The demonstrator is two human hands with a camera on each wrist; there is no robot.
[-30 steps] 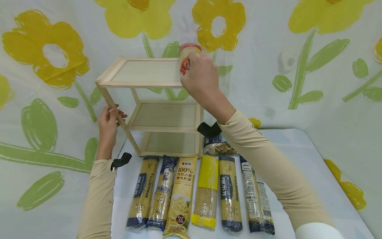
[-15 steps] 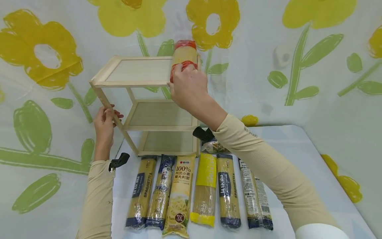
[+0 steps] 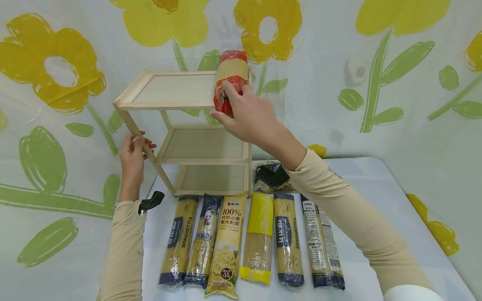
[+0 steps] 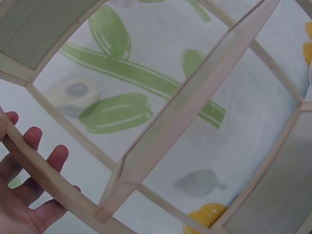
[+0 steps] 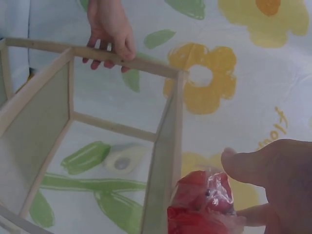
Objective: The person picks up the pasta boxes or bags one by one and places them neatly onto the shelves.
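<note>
A three-tier wooden shelf (image 3: 199, 161) stands on the table against the wall. My left hand (image 3: 132, 159) grips its front left post, and in the left wrist view the fingers (image 4: 57, 158) show around that post. A red-and-yellow pasta pack (image 3: 232, 69) lies lengthwise on the right side of the top tier, its red end toward me. Over its near end is my right hand (image 3: 252, 113), thumb and index finger spread apart. The right wrist view shows the thumb (image 5: 239, 163) away from the crinkled red end, with another finger right beside the wrapper.
In front of the shelf several pasta packs lie in a row, among them a yellow-topped pack (image 3: 260, 238) and a dark-ended spaghetti pack (image 3: 288, 242). Another dark pack (image 3: 263, 184) lies right of the shelf's base. A flower-print cloth (image 3: 320, 83) hangs behind.
My right hand has set the red-and-yellow pasta pack down on the top tier, loosened its fingers and drawn slightly right. The left hand keeps its hold on the post.
</note>
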